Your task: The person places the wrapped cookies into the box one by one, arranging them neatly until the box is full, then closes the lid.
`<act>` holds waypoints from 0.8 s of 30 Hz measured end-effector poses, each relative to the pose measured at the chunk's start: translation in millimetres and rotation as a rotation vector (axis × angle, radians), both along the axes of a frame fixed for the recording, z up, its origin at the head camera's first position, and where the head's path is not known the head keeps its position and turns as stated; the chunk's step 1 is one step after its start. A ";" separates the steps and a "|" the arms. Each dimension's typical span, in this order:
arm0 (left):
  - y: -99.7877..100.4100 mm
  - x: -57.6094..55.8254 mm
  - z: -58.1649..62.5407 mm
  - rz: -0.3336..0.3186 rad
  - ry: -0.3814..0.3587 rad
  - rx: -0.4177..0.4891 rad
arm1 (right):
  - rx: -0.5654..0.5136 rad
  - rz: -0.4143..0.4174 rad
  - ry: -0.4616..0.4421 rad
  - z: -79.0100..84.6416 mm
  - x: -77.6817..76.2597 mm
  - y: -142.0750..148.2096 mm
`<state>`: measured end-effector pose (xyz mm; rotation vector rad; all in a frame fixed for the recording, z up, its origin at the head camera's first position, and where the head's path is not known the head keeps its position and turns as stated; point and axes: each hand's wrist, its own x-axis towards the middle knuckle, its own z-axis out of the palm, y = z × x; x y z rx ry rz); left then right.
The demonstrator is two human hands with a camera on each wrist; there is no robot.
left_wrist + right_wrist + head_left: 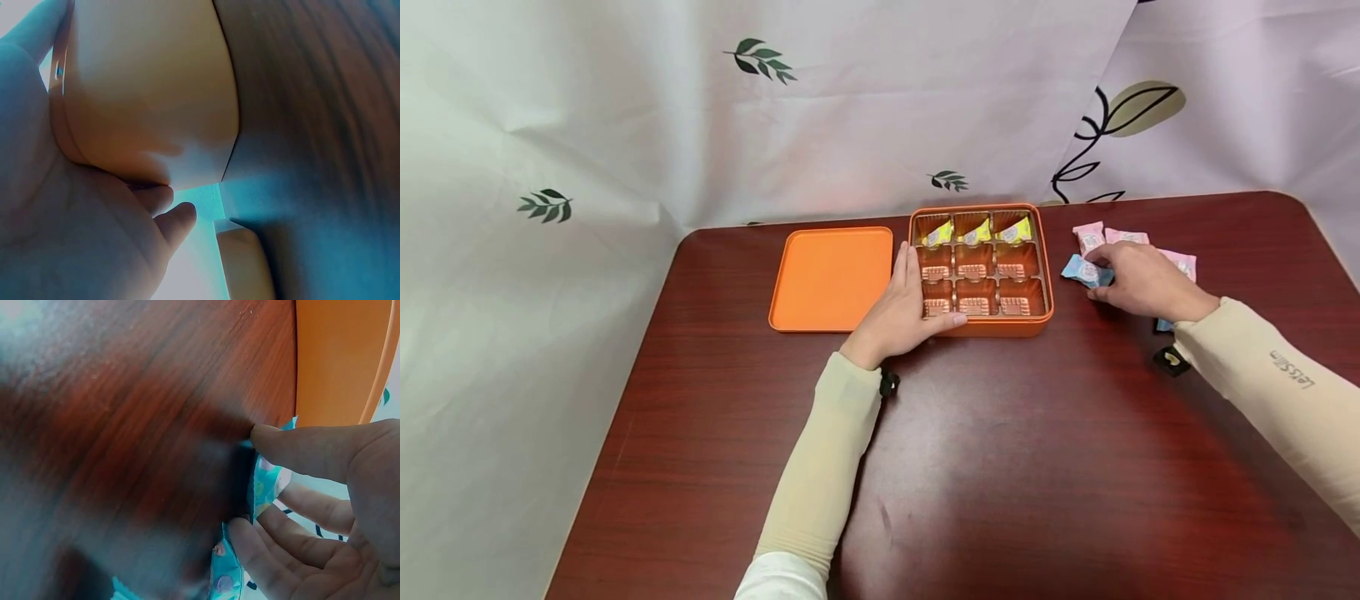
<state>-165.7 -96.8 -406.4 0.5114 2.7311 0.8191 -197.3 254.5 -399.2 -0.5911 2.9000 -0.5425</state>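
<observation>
My left hand (891, 315) rests against the front left corner of an orange box (1003, 328), its fingers straight along the left side and the thumb along the front rim. Inside is a clear divided tray; the back row holds yellow-wrapped candies (1017, 231), while the middle and front compartments show only their ribbed bottoms. To the right of the box, my right hand (1142, 279) pinches a blue-wrapped candy (1079, 270) between thumb and fingers, low over the table. In the right wrist view the thumb is at one end of that candy (267, 481).
An orange lid (831, 279) lies left of the box. Pink-wrapped candies (1088, 237) lie around my right hand, and another blue-wrapped candy (1164, 325) is partly hidden under the wrist. A patterned white curtain (820, 125) hangs behind the dark red wooden table (985, 467).
</observation>
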 end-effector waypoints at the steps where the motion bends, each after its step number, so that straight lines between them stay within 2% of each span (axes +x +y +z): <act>1: -0.1 0.1 0.1 0.000 0.000 0.001 | -0.001 0.000 0.000 -0.2 0.2 -0.2; 24: -1.5 0.4 0.0 -0.007 0.001 0.011 | -0.006 -0.047 0.070 -4.1 4.5 -3.2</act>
